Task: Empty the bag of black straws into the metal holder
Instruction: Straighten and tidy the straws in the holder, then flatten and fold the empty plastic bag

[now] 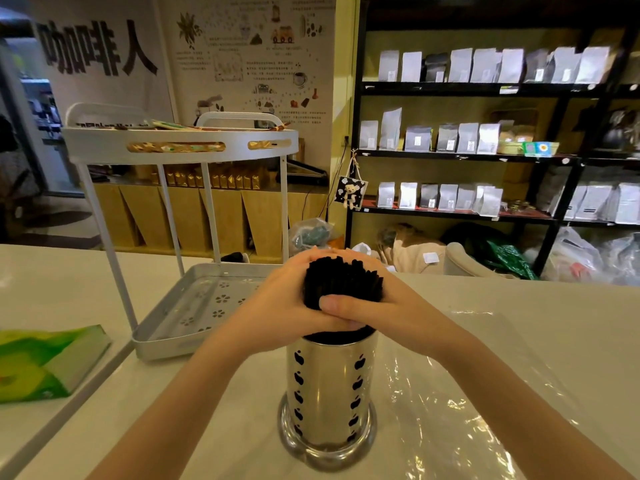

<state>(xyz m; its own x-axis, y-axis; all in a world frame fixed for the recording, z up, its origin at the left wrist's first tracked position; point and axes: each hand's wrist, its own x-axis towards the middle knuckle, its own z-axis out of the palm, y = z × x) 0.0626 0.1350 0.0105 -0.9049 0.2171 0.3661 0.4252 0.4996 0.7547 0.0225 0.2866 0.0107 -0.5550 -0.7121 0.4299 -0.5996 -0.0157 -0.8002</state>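
Note:
A shiny metal holder (329, 393) with apple-shaped cut-outs stands upright on the white counter, straight in front of me. A thick bundle of black straws (341, 280) sticks up out of its mouth. Both hands wrap around the bundle just above the rim. My left hand (277, 303) clasps it from the left, my right hand (377, 306) from the right, its thumb across the front. The empty clear plastic bag (464, 386) lies flat and crinkled on the counter to the right of the holder.
A white two-tier metal rack (180, 140) stands to the left behind the holder, its lower tray (162, 337) perforated. A green tissue packet (45, 362) lies at the far left. Black shelves with pouches (467, 133) fill the background beyond the counter.

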